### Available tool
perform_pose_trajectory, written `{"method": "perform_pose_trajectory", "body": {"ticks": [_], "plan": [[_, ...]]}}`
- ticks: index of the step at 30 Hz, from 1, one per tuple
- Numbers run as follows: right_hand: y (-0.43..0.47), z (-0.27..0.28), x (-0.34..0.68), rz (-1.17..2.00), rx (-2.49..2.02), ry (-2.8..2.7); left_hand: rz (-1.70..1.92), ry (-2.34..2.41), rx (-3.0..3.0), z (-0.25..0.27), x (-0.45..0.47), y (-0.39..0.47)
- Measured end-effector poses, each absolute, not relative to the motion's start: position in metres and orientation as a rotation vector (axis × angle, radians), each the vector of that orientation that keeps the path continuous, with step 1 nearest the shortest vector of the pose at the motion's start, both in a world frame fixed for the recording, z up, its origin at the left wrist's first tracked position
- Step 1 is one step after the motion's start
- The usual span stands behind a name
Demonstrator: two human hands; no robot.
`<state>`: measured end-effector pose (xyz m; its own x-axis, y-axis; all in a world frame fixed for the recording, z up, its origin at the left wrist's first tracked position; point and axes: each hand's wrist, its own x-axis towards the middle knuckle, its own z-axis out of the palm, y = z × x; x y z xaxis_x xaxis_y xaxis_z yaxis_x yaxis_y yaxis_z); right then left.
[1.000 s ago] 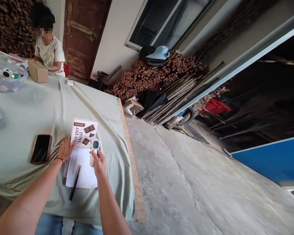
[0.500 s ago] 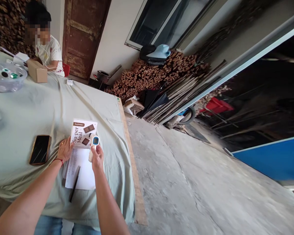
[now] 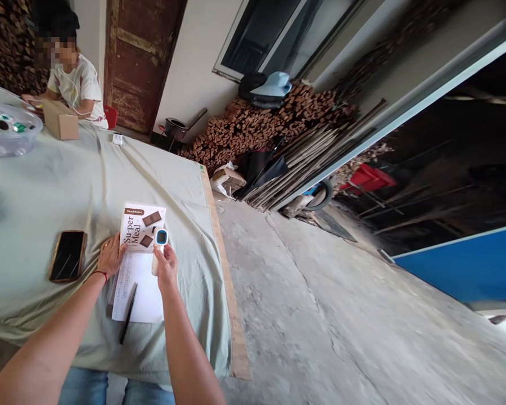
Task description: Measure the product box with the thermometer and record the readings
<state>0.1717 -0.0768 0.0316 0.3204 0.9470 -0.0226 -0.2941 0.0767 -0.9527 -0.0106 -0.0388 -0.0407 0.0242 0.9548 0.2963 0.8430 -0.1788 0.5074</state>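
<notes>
My left hand (image 3: 111, 256) is closed on the lower left edge of a white box (image 3: 130, 212) printed "Su-per Meal" with brown bars. In my right hand (image 3: 167, 266) is a white infrared thermometer (image 3: 155, 263), gripped by its handle. Its blue-rimmed screen (image 3: 162, 237) faces me, and its head overlaps the box's right side. Just below the box lies a sheet of white paper (image 3: 145, 292) with small writing down its left side. A black pen (image 3: 129, 313) rests slantwise across the sheet's lower edge. Left of my left hand, a phone (image 3: 68, 256) lies with a dark screen.
A pale green cloth (image 3: 80, 185) covers the table, whose wooden edge (image 3: 225, 270) shows at right. Farther back are a clear plastic basin (image 3: 14, 147), a cardboard box (image 3: 61, 121) and a small white item (image 3: 117, 139). A person (image 3: 84, 90) sits at the far side; firewood (image 3: 236, 129) is stacked behind.
The thermometer has turned slightly and shifted a little up and left in view. My left hand stays at the box. The seated person's hand has moved behind the cardboard box.
</notes>
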Motion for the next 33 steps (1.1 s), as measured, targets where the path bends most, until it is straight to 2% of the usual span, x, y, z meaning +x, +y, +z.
{"method": "perform_pose_trajectory", "body": {"ticks": [7, 12, 15, 17, 20, 24, 26, 31, 33], "plan": [[-0.111, 0.008, 0.207, 0.982, -1.314, -1.011, 0.744, 1.841, 2.133, -0.021, -0.006, -0.043], [-0.159, -0.022, 0.238, 0.506, -1.736, -1.452, 0.623, 1.833, 2.196, -0.008, 0.003, -0.045], [-0.175, -0.027, 0.226, 0.200, -1.707, -1.787, 0.532, 1.843, 2.220, -0.003, 0.008, -0.049], [-0.179, -0.025, 0.210, 0.139, -1.576, -2.067, 0.486, 1.846, 2.245, -0.001, 0.010, -0.056], [-0.176, -0.018, 0.194, 0.155, -1.394, -2.405, 0.450, 1.831, 2.295, 0.001, 0.008, -0.073], [-0.169, -0.010, 0.209, 0.295, -1.226, -2.506, 0.434, 1.709, 2.378, -0.004, -0.007, -0.105], [-0.171, -0.008, 0.219, 0.482, -1.183, -2.334, 0.450, 1.633, 2.416, -0.007, -0.015, -0.123], [-0.190, -0.014, 0.199, 0.913, -1.336, -1.335, 0.476, 1.552, 2.438, -0.012, -0.020, -0.154], [-0.195, -0.018, 0.179, 1.059, -1.295, -1.109, 0.460, 1.561, 2.437, -0.011, -0.019, -0.158]]}}
